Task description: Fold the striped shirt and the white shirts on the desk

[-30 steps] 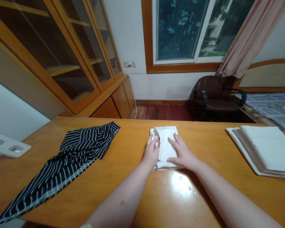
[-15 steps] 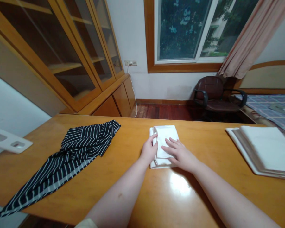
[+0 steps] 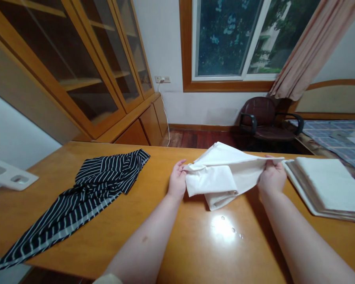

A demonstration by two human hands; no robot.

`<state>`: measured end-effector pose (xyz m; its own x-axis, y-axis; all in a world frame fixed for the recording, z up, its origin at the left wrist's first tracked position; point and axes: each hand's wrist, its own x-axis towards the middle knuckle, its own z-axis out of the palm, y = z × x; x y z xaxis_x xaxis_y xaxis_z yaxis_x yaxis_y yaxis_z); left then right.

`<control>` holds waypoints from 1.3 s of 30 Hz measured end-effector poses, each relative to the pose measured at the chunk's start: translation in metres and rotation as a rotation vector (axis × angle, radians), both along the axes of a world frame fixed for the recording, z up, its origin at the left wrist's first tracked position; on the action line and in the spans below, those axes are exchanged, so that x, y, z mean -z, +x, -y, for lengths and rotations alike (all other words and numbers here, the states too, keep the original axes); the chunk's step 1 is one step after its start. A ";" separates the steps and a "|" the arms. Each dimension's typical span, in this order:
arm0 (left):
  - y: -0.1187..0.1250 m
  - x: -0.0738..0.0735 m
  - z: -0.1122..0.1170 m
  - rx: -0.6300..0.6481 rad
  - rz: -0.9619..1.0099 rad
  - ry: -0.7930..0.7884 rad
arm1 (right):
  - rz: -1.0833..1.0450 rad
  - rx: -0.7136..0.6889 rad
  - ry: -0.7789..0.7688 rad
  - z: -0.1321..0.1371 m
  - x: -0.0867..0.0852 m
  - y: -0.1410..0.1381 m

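A white cloth (image 3: 213,179) stretches between my two hands above the wooden table (image 3: 124,232), partly unfolded, with a folded flap hanging at its front. My left hand (image 3: 177,179) pinches the cloth's left corner between thumb and fingers. At the other end, my right hand (image 3: 272,177) is closed on the cloth's right edge, its fingers partly hidden by the cloth. To the right of that hand lies a stack of folded white cloth (image 3: 328,185). A black garment with white stripes (image 3: 103,185) is spread, crumpled, on the table's left side.
A white plastic piece with oval holes (image 3: 12,173) juts in at the left edge. Behind the table stand a glass-door cabinet (image 3: 115,90) and a brown armchair (image 3: 262,120). A bed with a checked cover (image 3: 322,136) is at the far right.
The white cloth was a small folded bundle flat on the table under my hands. Now it is lifted and opened sideways, my right hand having moved right with its edge.
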<state>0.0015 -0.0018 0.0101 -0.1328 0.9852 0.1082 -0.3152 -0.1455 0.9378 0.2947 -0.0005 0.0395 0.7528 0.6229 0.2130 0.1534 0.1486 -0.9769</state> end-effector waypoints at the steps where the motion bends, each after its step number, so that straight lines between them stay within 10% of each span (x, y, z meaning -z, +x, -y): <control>1: -0.001 -0.001 -0.001 -0.044 0.008 0.006 | 0.010 0.034 0.024 0.001 -0.003 -0.001; 11: -0.052 -0.011 -0.026 -0.583 0.075 0.257 | 0.113 0.206 0.142 0.007 -0.037 0.022; 18: -0.088 -0.026 -0.036 -0.588 0.104 0.251 | 0.273 0.342 0.332 0.012 -0.056 0.057; 23: -0.087 -0.011 -0.033 -0.574 -0.160 -0.031 | 0.632 0.236 -0.265 0.022 -0.065 0.062; 26: -0.067 -0.007 -0.018 -0.632 -0.641 0.065 | 0.812 0.085 -0.567 0.021 -0.065 0.055; 30: -0.028 -0.013 0.007 -0.262 -1.146 0.491 | 1.069 -0.048 -0.434 0.011 -0.049 0.027; 35: 0.000 -0.013 0.020 0.320 -1.398 0.602 | 1.188 -0.579 -0.575 0.006 -0.011 -0.023; 39: 0.002 -0.014 0.022 0.550 -1.400 0.556 | 1.274 -0.456 -0.732 0.005 0.009 -0.035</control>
<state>0.0032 -0.0239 0.0238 0.7147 0.6764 0.1780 0.5790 -0.7150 0.3918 0.2595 -0.0060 0.0307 0.0372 0.9942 0.1010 0.9931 -0.0255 -0.1148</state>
